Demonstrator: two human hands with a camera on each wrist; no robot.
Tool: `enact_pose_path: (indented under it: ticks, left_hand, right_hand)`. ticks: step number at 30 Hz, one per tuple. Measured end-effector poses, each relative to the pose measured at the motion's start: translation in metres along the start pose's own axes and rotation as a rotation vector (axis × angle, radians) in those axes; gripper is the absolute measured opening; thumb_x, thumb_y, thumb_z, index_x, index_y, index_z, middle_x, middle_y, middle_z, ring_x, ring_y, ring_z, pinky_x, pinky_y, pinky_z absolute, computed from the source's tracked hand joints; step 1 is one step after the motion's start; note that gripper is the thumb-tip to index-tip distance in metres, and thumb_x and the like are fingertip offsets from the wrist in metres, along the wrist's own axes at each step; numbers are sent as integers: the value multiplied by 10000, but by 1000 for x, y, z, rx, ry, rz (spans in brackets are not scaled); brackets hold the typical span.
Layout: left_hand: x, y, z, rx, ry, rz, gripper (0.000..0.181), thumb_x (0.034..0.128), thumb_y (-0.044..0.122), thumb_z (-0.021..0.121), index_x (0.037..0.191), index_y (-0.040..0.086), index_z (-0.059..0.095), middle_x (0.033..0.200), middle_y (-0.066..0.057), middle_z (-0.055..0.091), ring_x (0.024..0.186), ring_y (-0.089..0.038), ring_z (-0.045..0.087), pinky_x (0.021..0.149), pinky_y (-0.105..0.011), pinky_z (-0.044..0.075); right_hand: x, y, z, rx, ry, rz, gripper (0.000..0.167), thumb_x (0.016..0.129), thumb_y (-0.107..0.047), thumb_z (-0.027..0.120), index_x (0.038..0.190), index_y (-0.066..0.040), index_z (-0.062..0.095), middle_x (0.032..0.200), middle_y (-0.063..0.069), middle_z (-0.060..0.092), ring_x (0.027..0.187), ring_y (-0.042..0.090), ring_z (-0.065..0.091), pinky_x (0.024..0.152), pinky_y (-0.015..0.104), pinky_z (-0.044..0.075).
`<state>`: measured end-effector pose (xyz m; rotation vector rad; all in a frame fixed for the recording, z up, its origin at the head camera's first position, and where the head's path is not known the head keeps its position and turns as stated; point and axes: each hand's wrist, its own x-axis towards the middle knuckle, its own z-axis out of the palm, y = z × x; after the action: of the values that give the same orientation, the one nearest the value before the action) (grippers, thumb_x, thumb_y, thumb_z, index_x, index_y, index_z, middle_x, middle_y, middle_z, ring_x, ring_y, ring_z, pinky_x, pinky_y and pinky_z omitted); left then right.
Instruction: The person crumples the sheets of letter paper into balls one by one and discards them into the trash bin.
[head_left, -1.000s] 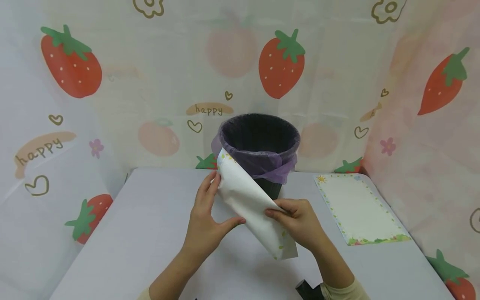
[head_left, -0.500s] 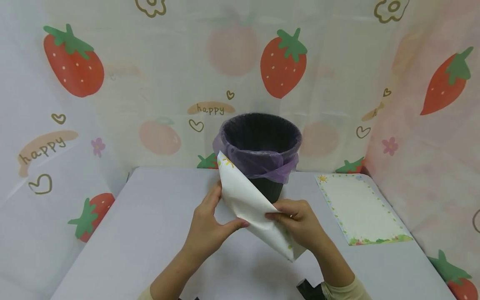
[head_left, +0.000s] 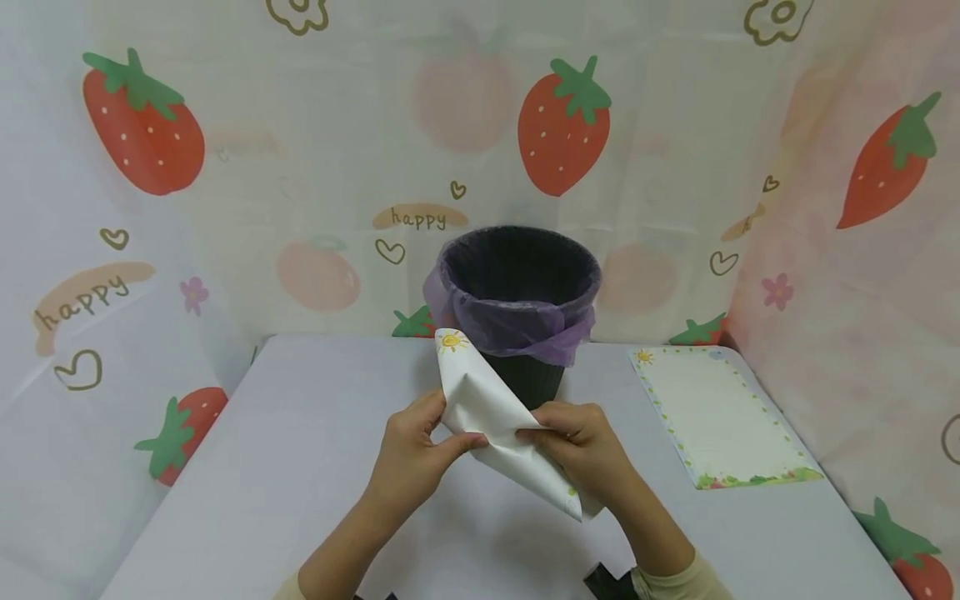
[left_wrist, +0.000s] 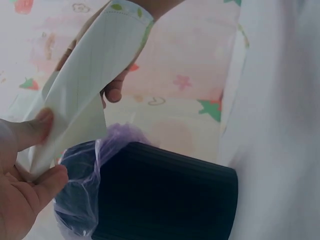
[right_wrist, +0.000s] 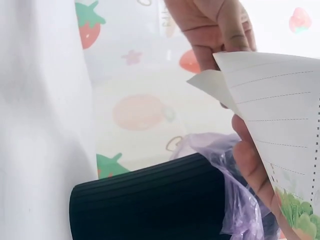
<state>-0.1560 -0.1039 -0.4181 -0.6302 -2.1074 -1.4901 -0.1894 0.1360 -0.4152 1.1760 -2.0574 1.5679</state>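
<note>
A sheet of white paper (head_left: 498, 433) is folded over on itself and held slantwise above the table. It has a printed sun at its upper corner; dotted lines and a leafy border show on it in the right wrist view. My left hand (head_left: 416, 446) pinches its left edge between thumb and fingers. On the other side, my right hand (head_left: 588, 450) grips the upper right edge, thumb on the near face and other fingers mostly hidden behind. Just beyond the paper stands a dark ribbed bin (head_left: 528, 383) with a purple bag (head_left: 510, 325) folded over its rim.
A flat sheet with a sun and leaf border (head_left: 735, 421) lies at the right of the white table (head_left: 262, 467). Strawberry-printed curtains (head_left: 337, 100) enclose the back and sides. A black piece (head_left: 609, 582) sits by the right sleeve.
The paper's upper left corner has come down toward me and its lower end has folded in. My left hand has dropped a little and its fingers have closed onto the paper.
</note>
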Motion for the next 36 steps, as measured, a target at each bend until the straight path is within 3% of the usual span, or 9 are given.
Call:
enact_pose_path:
  ticks: [12, 20, 23, 25, 27, 32, 36]
  left_hand:
    - [-1, 1, 1, -163, 13, -77, 354, 736, 111, 913, 1074, 139, 811, 1040, 23, 755, 947, -178, 696, 792, -330, 623]
    - [-1, 3, 1, -215, 126, -140, 175, 770, 57, 887, 923, 127, 836, 841, -21, 771, 751, -132, 653, 691, -312, 615]
    - [0, 3, 0, -220, 143, -155, 151, 773, 50, 883, 900, 116, 836, 813, -33, 770, 730, -124, 652, 693, -317, 620]
    - [1, 3, -3, -223, 154, -176, 144, 770, 46, 884, 886, 117, 835, 800, -34, 767, 727, -125, 656, 693, -316, 620]
    - [3, 4, -6, -227, 179, -200, 153, 770, 27, 879, 885, 119, 835, 806, -39, 769, 736, -132, 667, 698, -319, 624]
    - [6, 4, -12, -229, 259, -235, 146, 782, 9, 868, 874, 117, 833, 821, -54, 775, 738, -139, 669, 701, -316, 625]
    - [5, 3, -10, -265, 278, -236, 125, 810, 26, 856, 906, 101, 829, 850, -74, 771, 755, -132, 667, 722, -303, 621]
  right_hand:
    - [0, 0, 4, -1, -26, -28, 212, 810, 106, 775, 914, -79, 785, 840, 68, 748, 762, 93, 648, 636, 235, 565]
    - [1, 1, 10, -6, -31, -79, 210, 826, 77, 776, 961, -83, 789, 891, 74, 759, 830, 149, 683, 723, 255, 585]
    - [1, 0, 9, -27, -48, -59, 203, 841, 62, 774, 979, -88, 781, 906, 65, 756, 828, 139, 680, 710, 261, 588]
    - [1, -3, 7, -38, -98, -4, 207, 874, 8, 769, 1052, -98, 768, 952, 45, 753, 845, 120, 674, 707, 265, 593]
    - [0, -7, 2, -56, -181, 66, 312, 880, -85, 793, 1184, -121, 728, 1012, 15, 740, 877, 106, 663, 726, 273, 593]
    - [-2, -16, -9, -76, -397, 208, 903, 739, -309, 918, 1515, -252, 460, 1179, -62, 662, 1000, 117, 630, 890, 293, 549]
    - [-2, -18, -6, -78, -419, 232, 994, 714, -363, 934, 1544, -282, 393, 1185, -62, 649, 1003, 128, 629, 890, 298, 547]
